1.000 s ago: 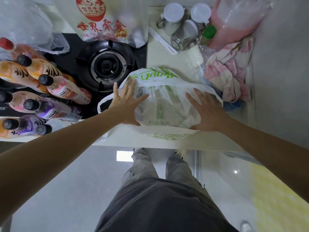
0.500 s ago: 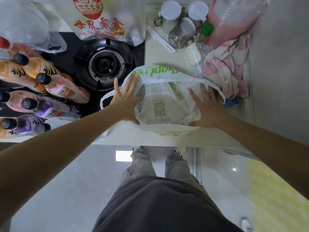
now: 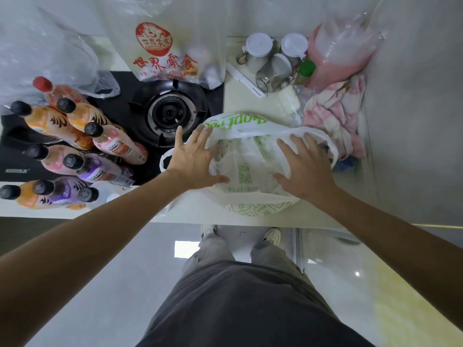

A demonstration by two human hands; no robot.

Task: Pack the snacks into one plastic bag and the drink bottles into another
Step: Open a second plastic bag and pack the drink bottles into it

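We are pressing our left hand (image 3: 191, 160) flat, fingers spread, on the left side of the white plastic bag with green print (image 3: 246, 169), grasping nothing. Our right hand (image 3: 304, 169) is lying just as flat and unclenched on the bag's right side, palm down. The bag is sitting crumpled on the pale counter (image 3: 190, 211), at its front edge, just right of the gas burner (image 3: 170, 113). The drink bottles (image 3: 82, 151) are standing clustered at far left, partly on the black stove top. Behind the burner, a clear bag with red lettering (image 3: 164, 58) is standing upright. Jars (image 3: 273, 58) and a pink cloth (image 3: 338, 113) are crowding the back right.
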